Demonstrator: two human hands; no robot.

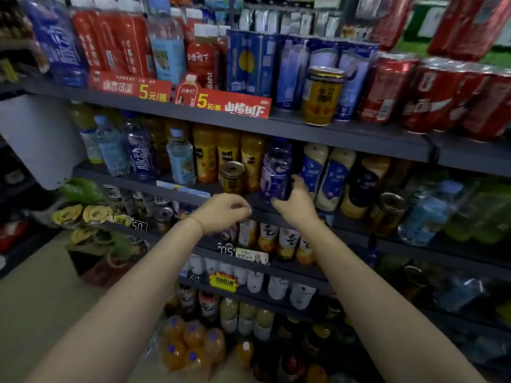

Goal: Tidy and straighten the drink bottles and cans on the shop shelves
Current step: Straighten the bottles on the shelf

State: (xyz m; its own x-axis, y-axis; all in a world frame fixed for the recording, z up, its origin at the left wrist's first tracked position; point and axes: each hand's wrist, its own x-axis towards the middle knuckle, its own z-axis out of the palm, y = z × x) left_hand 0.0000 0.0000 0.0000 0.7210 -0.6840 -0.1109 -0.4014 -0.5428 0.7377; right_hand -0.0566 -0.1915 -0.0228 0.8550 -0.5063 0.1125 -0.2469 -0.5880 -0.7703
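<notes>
Two red price signs (179, 98) (both reading 5 yuan) hung at upper left; pale floor (36, 294) filled the lower left.

Glossy metal gold can (322, 96), clear plastic blue-labelled bottle (276, 170), matt dark metal shelf edge (345, 134).

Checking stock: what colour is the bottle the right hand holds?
Dark blue label on a clear bottle, gripped by the right hand; head view.
</notes>
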